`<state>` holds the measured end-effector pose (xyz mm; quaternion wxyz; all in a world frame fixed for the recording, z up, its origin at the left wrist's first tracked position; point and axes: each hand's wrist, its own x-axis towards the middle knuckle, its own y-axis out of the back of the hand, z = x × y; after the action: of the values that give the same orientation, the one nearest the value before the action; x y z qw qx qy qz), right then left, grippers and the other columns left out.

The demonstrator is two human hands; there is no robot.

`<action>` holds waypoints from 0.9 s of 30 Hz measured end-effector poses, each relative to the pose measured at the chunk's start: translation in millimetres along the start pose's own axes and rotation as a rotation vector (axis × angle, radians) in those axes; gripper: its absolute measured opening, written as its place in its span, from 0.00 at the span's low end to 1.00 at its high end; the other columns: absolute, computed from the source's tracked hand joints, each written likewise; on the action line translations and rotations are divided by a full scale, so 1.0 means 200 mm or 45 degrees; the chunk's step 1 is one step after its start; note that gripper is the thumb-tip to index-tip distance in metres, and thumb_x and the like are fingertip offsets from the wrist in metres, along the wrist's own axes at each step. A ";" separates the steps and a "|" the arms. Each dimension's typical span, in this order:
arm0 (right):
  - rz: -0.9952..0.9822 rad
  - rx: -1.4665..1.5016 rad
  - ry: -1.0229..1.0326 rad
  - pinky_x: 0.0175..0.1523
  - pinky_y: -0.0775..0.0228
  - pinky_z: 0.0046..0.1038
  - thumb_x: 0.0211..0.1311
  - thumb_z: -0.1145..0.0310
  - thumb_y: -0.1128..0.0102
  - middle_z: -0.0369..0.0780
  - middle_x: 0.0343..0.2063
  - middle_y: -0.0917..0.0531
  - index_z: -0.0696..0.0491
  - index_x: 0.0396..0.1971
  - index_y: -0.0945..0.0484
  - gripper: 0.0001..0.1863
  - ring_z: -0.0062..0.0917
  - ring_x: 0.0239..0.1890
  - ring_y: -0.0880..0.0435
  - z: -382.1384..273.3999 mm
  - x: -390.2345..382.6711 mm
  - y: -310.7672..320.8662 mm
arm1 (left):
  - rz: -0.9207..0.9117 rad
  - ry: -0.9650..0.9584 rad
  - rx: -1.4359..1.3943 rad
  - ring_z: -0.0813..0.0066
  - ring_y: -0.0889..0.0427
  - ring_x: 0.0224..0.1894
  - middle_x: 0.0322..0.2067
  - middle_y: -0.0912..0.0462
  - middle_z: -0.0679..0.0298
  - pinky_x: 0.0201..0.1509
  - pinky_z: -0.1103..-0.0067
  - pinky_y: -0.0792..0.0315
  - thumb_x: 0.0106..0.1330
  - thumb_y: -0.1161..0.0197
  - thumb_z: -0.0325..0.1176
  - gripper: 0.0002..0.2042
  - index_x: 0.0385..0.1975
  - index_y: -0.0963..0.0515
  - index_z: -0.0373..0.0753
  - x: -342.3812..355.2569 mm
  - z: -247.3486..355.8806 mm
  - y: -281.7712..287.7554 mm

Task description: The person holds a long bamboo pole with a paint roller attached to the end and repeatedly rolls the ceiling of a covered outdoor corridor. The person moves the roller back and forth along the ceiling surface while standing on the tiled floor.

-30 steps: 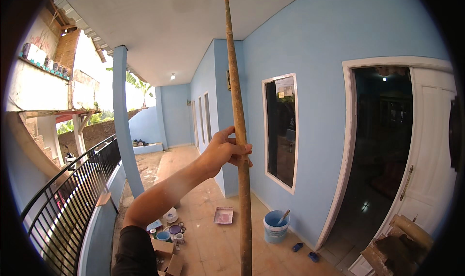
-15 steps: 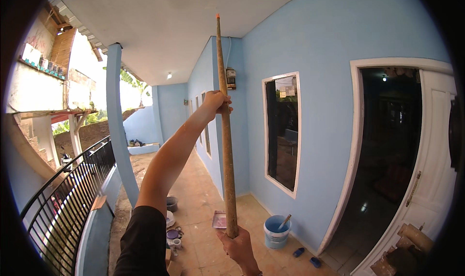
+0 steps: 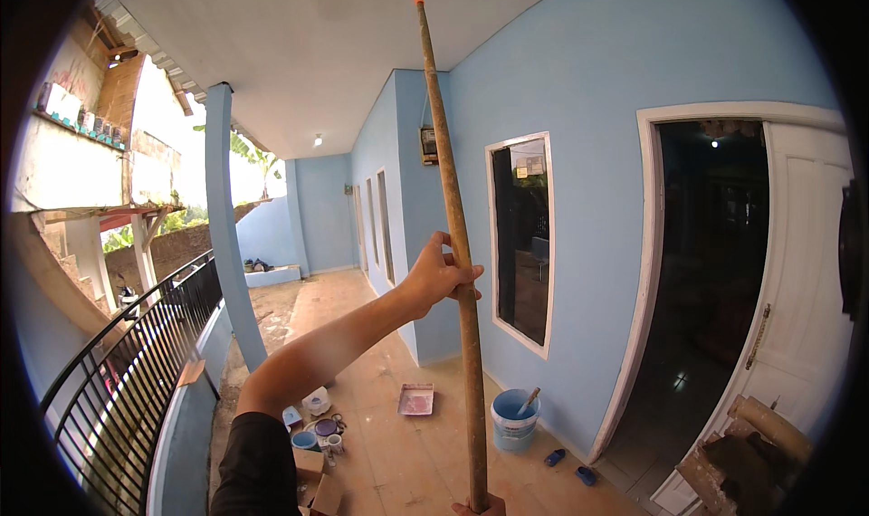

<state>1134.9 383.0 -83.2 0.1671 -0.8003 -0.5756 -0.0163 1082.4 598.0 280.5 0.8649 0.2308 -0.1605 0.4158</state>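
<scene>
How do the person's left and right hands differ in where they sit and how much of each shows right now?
Height: the left hand is higher up the pole; the right hand is far lower, at the picture's bottom edge.
Visibility: the left hand shows with its forearm; the right hand is mostly cut off.
Shared: both hands are bare and on the same pole.
</scene>
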 end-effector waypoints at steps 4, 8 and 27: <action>0.082 -0.082 -0.039 0.21 0.45 0.26 0.59 0.69 0.28 0.26 0.14 0.34 0.47 0.15 0.32 0.20 0.14 0.16 0.37 0.11 -0.47 0.14 | -0.096 -0.022 -0.030 0.57 0.11 0.37 0.40 0.21 0.49 0.45 0.66 0.12 0.66 0.30 0.29 0.31 0.58 0.46 0.31 -0.47 0.12 -0.28; 0.160 -0.085 -0.104 0.21 0.44 0.29 0.59 0.66 0.28 0.29 0.13 0.34 0.49 0.14 0.30 0.20 0.17 0.16 0.37 0.21 -0.95 0.26 | -0.211 -0.033 -0.058 0.58 0.11 0.39 0.41 0.20 0.51 0.48 0.67 0.13 0.68 0.31 0.30 0.30 0.59 0.47 0.34 -0.88 0.22 -0.52; 0.234 -0.546 -0.880 0.30 0.23 0.29 0.65 0.60 0.30 0.41 0.32 0.14 0.62 0.51 0.20 0.23 0.24 0.28 0.16 0.78 -2.18 0.64 | 0.053 0.825 -0.592 0.56 0.12 0.42 0.43 0.20 0.49 0.49 0.65 0.15 0.70 0.35 0.26 0.30 0.64 0.48 0.35 -1.85 -1.13 -0.81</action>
<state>1081.6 -7.6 -357.9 -0.2055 -0.8235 -0.5075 0.1487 1007.6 391.1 -127.6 0.8914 -0.1174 0.0262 0.4369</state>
